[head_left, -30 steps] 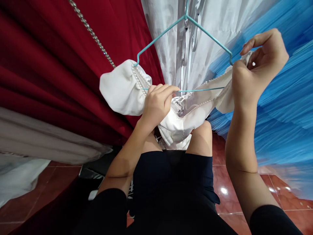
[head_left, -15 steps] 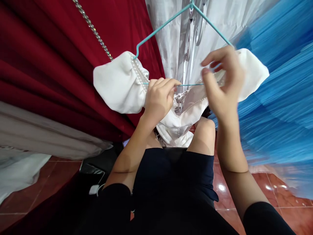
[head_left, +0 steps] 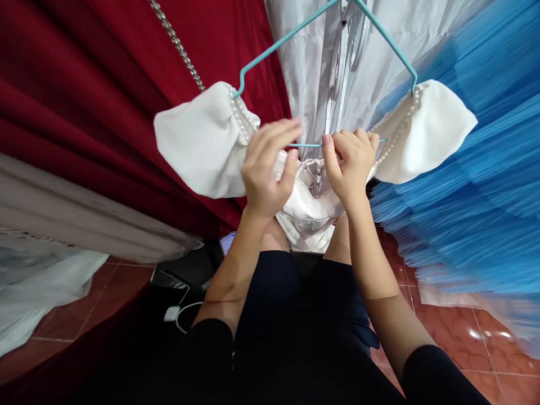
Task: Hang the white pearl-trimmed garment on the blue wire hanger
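A white dress (head_left: 198,146) with puffy sleeves and pearl-beaded edges hangs on a turquoise clothes hanger (head_left: 287,39). My right hand (head_left: 350,166) has its fingers closed round the hanger's lower bar, right of the middle. Slightly blurred, my left hand (head_left: 268,171) is by the left end of that bar, next to the left sleeve. Its fingers are stretched out and the thumb is apart. The dress's bodice drops between my knees, and its lower part is out of sight.
Red drapery (head_left: 105,95) hangs at the left, with a rhinestone chain (head_left: 179,45) in front. Blue ruffled fabric (head_left: 459,185) fills the right side. White cloth (head_left: 291,67) hangs behind the hanger. A phone (head_left: 228,242) and a white charger (head_left: 171,314) lie at lower left.
My right hand has come down from the right sleeve and taken hold of the hanger's lower bar. My left hand has loosened from the bar and spread its fingers.
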The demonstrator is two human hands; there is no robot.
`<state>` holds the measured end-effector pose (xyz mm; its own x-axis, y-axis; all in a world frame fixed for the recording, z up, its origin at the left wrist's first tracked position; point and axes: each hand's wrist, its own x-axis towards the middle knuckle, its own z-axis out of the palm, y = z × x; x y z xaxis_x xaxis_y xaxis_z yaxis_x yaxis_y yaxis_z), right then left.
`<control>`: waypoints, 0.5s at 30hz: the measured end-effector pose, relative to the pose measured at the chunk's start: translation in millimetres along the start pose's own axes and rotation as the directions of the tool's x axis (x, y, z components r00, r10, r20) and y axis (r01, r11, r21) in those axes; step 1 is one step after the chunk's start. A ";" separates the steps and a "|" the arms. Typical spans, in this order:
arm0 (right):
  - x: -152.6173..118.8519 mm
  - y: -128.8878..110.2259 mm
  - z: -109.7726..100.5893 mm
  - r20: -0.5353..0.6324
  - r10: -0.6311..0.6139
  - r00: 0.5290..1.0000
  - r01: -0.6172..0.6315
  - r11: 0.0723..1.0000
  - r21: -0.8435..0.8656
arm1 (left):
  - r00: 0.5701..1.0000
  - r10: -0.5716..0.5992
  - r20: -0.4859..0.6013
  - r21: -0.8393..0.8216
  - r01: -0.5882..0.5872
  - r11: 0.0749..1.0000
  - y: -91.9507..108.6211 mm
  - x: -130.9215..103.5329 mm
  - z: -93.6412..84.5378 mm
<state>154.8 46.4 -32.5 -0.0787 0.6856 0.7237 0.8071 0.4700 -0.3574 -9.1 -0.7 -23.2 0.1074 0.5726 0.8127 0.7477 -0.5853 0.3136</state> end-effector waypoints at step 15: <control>5.7 19.0 -10.3 -0.013 -0.073 0.997 0.073 0.997 -0.006 | 0.935 -0.215 -0.281 0.058 0.241 0.969 -93.1 34.6 -23.7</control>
<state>175.7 53.5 -29.1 -0.1297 0.6422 0.7555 0.8026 0.5154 -0.3003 -90.5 60.0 -12.7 -0.2452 0.5000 0.8306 0.7880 -0.3964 0.4712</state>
